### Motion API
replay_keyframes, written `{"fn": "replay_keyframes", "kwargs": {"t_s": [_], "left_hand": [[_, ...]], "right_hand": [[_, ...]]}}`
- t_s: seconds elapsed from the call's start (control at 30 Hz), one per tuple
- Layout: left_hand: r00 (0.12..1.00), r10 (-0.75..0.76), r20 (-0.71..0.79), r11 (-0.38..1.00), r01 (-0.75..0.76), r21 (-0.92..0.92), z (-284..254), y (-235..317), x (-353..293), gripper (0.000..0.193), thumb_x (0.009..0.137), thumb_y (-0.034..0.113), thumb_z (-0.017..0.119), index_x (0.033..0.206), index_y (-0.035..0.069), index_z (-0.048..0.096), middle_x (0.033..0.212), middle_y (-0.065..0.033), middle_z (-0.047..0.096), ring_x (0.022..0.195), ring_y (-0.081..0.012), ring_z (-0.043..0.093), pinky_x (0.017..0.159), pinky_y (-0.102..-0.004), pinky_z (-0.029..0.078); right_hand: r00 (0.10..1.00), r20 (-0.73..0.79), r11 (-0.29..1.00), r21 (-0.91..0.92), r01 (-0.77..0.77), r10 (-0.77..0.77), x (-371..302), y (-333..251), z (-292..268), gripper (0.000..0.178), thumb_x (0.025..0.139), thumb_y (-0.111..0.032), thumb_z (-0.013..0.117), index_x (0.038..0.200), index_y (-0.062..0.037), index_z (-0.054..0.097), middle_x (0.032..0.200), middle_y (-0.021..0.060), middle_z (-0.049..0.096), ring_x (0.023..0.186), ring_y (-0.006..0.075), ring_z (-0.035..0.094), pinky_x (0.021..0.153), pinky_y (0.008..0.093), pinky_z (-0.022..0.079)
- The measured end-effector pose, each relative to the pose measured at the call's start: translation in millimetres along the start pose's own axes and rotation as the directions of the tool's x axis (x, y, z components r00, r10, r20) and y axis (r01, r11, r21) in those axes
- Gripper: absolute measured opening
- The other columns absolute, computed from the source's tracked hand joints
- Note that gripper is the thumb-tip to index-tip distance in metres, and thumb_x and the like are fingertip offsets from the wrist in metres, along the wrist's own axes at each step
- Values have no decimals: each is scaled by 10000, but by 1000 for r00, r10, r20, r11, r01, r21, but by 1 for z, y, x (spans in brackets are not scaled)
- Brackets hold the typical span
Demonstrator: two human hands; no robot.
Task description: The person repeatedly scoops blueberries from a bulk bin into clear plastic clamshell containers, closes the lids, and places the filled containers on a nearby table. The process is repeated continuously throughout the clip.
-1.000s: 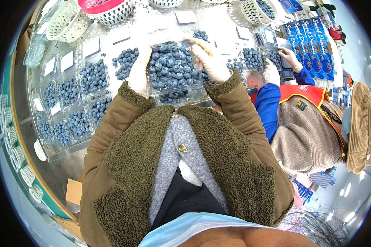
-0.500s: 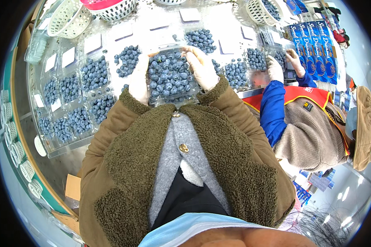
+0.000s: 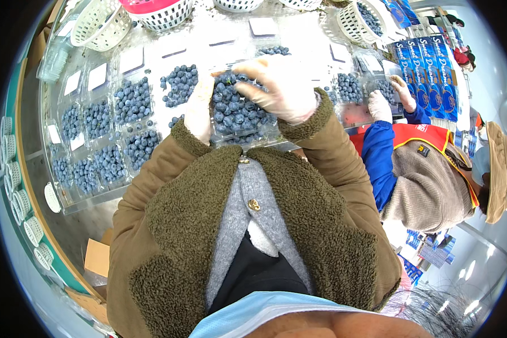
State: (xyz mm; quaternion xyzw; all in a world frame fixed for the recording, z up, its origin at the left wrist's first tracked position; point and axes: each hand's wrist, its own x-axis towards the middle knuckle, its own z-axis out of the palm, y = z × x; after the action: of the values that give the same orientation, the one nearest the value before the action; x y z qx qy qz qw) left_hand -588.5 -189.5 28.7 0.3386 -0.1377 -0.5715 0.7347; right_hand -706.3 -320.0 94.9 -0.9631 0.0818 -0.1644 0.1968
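A clear plastic clamshell full of blueberries (image 3: 238,114) is in front of me, near the table's front edge. Along its left side, my gloved left hand (image 3: 199,111) is closed on the wall. My gloved right hand (image 3: 284,87) hovers over the box's upper right part, with thumb and fingers apart and slightly blurred. It hides some of the berries and the boxes behind. Whether its fingertips touch a berry cannot be told. Left of my left hand are more blueberries (image 3: 180,84) in an open clear box.
Several filled clear boxes (image 3: 132,101) with white labels stand in rows on the left. White baskets (image 3: 99,25) line the far side, one with a pink rim. At right, a co-worker's gloved hands (image 3: 381,107) are at another box, near blue printed packaging (image 3: 425,76).
My right hand has left the clamshell's upper right edge and swung over the berries, fingers spreading. My left hand stays at the left side. The view has shifted slightly.
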Motion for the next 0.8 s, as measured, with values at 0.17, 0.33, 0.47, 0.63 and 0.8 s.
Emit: {"fn": "replay_keyframes", "kwargs": {"t_s": [0.17, 0.33, 0.47, 0.63, 0.8], "left_hand": [[999, -53, -8, 994, 52, -93, 12, 8, 2, 409, 927, 370, 359, 1107, 26, 488, 1067, -98, 550, 935, -164, 561, 813, -280, 486], [995, -65, -71, 997, 61, -56, 9, 5, 3, 409, 931, 359, 353, 1141, 29, 473, 1092, -109, 536, 963, -175, 549, 832, -287, 478], [998, 39, -42, 999, -39, 14, 5, 1, 8, 398, 930, 333, 370, 1151, 16, 462, 1103, -102, 529, 1007, -175, 518, 886, -301, 424], [999, 21, -32, 1000, -22, -21, -2, -2, 13, 396, 929, 352, 377, 1146, 35, 473, 1083, -65, 519, 988, -134, 493, 871, -268, 405], [984, 140, -111, 990, -136, 45, 1, -4, 18, 343, 920, 325, 421, 1115, 57, 510, 1052, -45, 541, 987, -136, 492, 876, -279, 397]], "right_hand": [[997, -14, 997, 13, 80, -80, 25, -15, 11, 227, 770, -183, 620, 980, -99, 594, 778, 76, 619, 665, 224, 603, 611, 295, 488], [999, 2, 999, 5, -49, 49, 29, -17, 17, 188, 740, -182, 640, 896, -87, 595, 767, 78, 618, 682, 233, 610, 607, 302, 490], [992, -8, 989, 85, -123, 124, 32, -15, 21, 173, 742, -154, 638, 896, -87, 593, 740, 63, 614, 647, 206, 606, 592, 279, 488], [978, 42, 966, 154, -206, 202, 33, -9, 21, 104, 716, -129, 592, 791, -72, 549, 697, 129, 579, 656, 297, 587, 586, 361, 472], [999, -5, 996, -83, -36, 36, 35, -10, 20, 201, 752, -146, 611, 950, -111, 612, 770, 70, 610, 682, 220, 599, 601, 303, 480]]}}
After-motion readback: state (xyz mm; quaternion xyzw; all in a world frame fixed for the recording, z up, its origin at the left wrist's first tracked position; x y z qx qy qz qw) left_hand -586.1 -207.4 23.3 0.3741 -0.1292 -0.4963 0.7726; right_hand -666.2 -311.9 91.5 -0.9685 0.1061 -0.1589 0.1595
